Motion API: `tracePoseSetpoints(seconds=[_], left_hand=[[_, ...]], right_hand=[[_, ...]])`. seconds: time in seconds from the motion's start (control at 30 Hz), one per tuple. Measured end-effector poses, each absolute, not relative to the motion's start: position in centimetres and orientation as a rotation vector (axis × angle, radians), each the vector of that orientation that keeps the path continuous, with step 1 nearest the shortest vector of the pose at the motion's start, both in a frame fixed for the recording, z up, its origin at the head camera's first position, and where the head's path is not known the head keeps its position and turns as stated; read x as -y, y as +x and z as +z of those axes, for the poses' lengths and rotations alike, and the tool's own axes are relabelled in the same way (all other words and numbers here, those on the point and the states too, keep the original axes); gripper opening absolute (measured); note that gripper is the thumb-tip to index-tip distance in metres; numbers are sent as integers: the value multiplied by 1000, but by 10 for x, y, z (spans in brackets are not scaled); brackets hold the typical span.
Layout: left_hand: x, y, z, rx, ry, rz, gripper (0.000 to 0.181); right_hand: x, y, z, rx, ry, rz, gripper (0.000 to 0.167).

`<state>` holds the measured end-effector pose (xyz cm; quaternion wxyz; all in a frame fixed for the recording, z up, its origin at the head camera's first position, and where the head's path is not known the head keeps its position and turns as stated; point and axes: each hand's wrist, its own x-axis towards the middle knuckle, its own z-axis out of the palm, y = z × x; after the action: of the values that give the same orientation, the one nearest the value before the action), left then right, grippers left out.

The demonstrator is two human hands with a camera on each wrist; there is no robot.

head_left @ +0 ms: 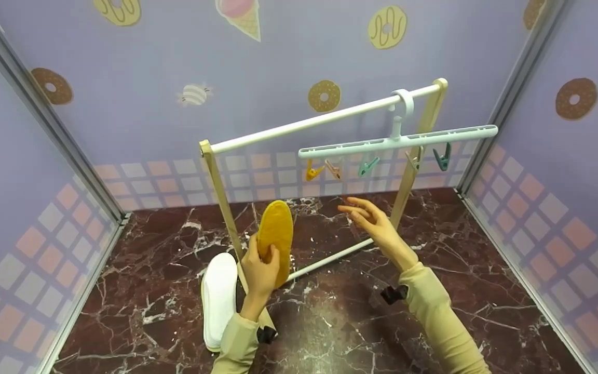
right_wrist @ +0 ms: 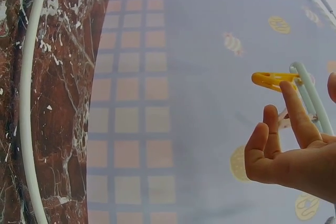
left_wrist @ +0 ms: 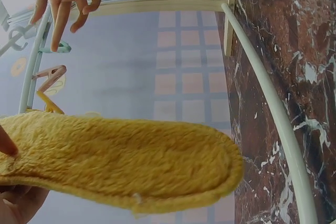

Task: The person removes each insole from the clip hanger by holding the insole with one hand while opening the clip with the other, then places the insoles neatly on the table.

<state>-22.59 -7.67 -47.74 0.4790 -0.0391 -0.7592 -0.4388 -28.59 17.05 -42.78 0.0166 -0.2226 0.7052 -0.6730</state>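
Observation:
My left hand (head_left: 261, 272) grips a fuzzy yellow insole (head_left: 276, 234), thumb on its face, toe end pointing up. In the left wrist view the plush insole (left_wrist: 126, 158) stretches across the lower half. My right hand (head_left: 379, 228) is raised below the clip hanger (head_left: 351, 149), its fingers loosely extended and holding nothing. In the right wrist view, the right hand (right_wrist: 294, 156) appears near the yellow clip (right_wrist: 273, 80); contact cannot be told. Pink, teal, beige and dark green clips (head_left: 443, 157) also hang from the hanger.
The hanger hooks over the white top bar (head_left: 304, 122) of a wooden-legged rack. A white insole (head_left: 220, 301) lies on the dark marbled surface (head_left: 159, 311), left of the rack's leg (head_left: 221, 197). A lower white bar (head_left: 335, 257) runs between the legs. Patterned walls enclose the area.

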Motion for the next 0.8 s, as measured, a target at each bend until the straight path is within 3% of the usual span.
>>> tracePoseSetpoints(seconds=[0.8], left_hand=[[87,-207,-484,1606,-42,-1104,36]], right_hand=[[-185,-264,-436,-2143,-711,-2119,37]])
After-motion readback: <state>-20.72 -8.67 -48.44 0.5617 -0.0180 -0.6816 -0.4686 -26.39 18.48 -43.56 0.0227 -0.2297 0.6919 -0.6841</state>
